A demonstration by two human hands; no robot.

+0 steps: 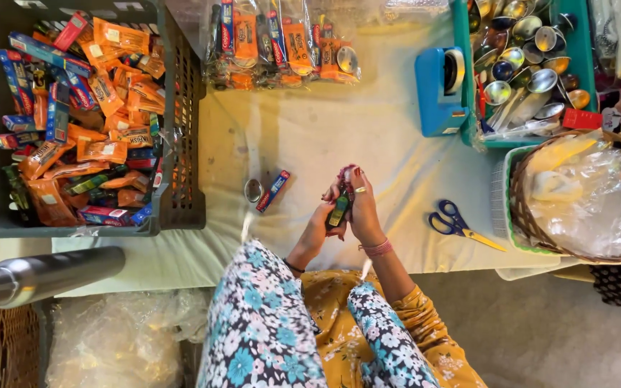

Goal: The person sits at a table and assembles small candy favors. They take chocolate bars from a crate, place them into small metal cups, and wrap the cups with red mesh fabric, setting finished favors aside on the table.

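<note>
Nearest the camera: the person's lap in floral and yellow cloth, forearms reaching out over the near edge of the bench (310,136), which was covered with a pale cloth.

Both hands met at centre, just above the bench. Left hand (318,226) had its fingers closed round the lower end of a small dark packet (338,210) with a green-yellow label. Right hand (363,205), ring on one finger and pink band at the wrist, was pressed against the packet from the right, fingers curled over its top end. Packet held upright between the two hands, clear of the bench surface.

Just left of the hands: a small blue-and-red box (273,190) lying flat at a slant, and a small round steel cup (253,190) touching or just beside it; couldn't tell which.

Right of the hands: blue-handled scissors (457,223), shut, lying flat. Further right: wicker basket (519,194) full of clear plastic wrap.

Near left: a steel cylinder (37,276) lying below bench level.

Left, mid to far: dark plastic crate (181,144) piled with orange packets and blue boxes.

Far centre: clear bags (282,47) of the same goods. Far right: blue tape dispenser (440,90), beside a teal tray (463,43) of steel spoons and small bowls.
</note>
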